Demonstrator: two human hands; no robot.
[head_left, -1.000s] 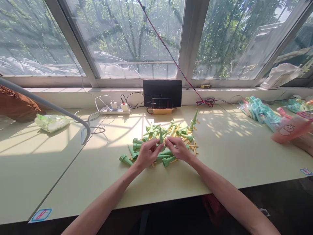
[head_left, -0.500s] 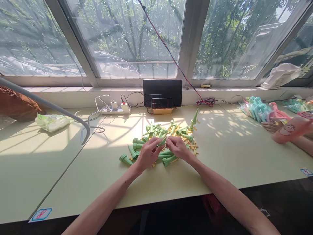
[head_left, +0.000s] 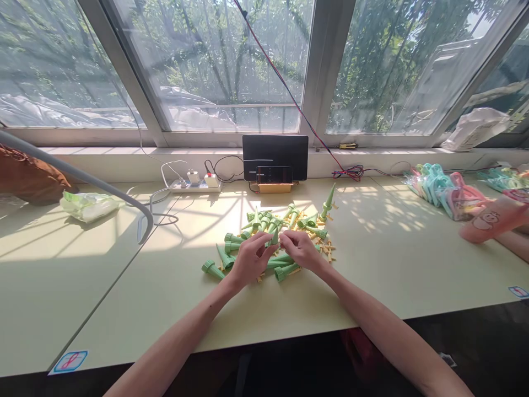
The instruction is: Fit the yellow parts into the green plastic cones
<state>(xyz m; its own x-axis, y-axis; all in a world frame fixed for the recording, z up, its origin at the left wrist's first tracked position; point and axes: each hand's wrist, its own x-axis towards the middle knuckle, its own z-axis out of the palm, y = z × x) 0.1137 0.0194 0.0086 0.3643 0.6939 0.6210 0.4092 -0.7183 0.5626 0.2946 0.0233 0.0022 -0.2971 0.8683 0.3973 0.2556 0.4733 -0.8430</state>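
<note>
My left hand (head_left: 250, 259) is closed on a green plastic cone-shaped spike (head_left: 275, 237), its point upward. Close beside it on the right, my right hand (head_left: 303, 251) has its fingers pinched together near the spike's base; whatever lies between those fingertips is hidden. Around and under both hands spreads a pile of similar green spikes (head_left: 212, 269) with ribbed caps. Small yellow valve-like pieces (head_left: 329, 251) are scattered among them, mostly on the right. At the pile's back right, one spike (head_left: 328, 203) stands upright with a yellow piece at its side.
Behind the pile a phone (head_left: 274, 175) leans before a dark tablet (head_left: 275, 154). A power strip (head_left: 194, 184) and a grey curved bar (head_left: 103, 187) are to the left, near a plastic packet (head_left: 88, 206). Rightward lie bagged pastel items (head_left: 440, 187) and a co-worker's pink sleeve (head_left: 491, 220).
The spike in my left hand has turned from slanting to more upright. My hands stay in nearly the same place. At the right, the co-worker's hand has left the bagged items.
</note>
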